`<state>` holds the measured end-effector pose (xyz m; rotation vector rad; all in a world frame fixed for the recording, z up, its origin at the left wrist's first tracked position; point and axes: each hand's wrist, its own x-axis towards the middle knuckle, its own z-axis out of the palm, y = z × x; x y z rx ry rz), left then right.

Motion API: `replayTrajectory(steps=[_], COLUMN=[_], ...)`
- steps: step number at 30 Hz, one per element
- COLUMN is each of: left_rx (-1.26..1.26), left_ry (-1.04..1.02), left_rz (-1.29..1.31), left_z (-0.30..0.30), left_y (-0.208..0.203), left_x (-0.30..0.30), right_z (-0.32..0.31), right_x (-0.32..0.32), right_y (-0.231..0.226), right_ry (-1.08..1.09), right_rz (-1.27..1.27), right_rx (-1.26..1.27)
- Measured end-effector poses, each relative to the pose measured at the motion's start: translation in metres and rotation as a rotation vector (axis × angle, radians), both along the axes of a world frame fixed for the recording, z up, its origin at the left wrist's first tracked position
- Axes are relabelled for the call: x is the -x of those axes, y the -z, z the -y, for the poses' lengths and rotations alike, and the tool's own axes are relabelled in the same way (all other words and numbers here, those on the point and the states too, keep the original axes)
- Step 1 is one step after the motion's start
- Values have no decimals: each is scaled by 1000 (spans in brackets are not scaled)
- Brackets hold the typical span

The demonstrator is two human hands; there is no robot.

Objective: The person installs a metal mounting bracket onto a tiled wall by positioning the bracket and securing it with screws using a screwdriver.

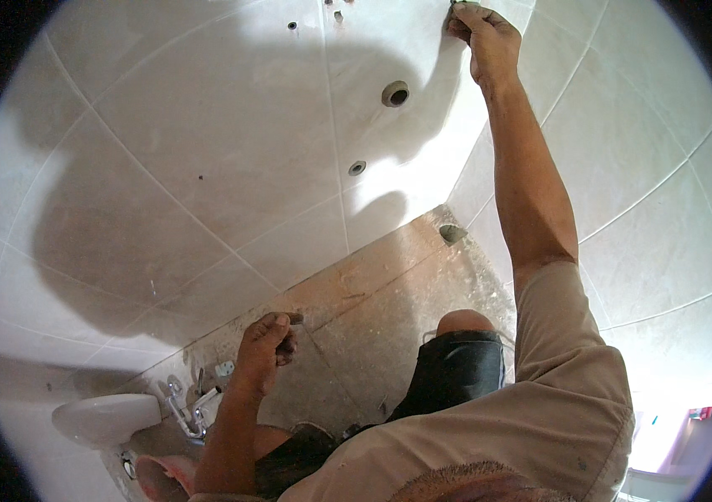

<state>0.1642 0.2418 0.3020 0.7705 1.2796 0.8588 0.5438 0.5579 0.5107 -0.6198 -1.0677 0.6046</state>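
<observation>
My left hand (268, 345) is curled closed around a short dark piece (296, 318), above a dusty, stained tile floor (372, 351). To its left sit chrome fittings (193, 418) and a white ceramic basin (109, 418). Beyond rises a pale tiled wall (205, 109), shadowed, with two round openings. High near its bright corner, my right hand (485, 38) pinches a small greenish piece (455, 4), partly cut off, so I can't tell its shape.
</observation>
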Motion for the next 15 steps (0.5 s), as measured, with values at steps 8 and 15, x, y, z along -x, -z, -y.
replayTrajectory(steps=[8,15], left_rx=[-1,-6], left_ry=[-22,-24], left_rz=[-40,152], left_z=[6,2], left_y=[1,11], left_x=[2,-14], right_z=[7,7], right_x=[-8,-9], right_y=[-9,-24], right_ry=[85,152], right_rz=[56,173], right_rx=[22,163])
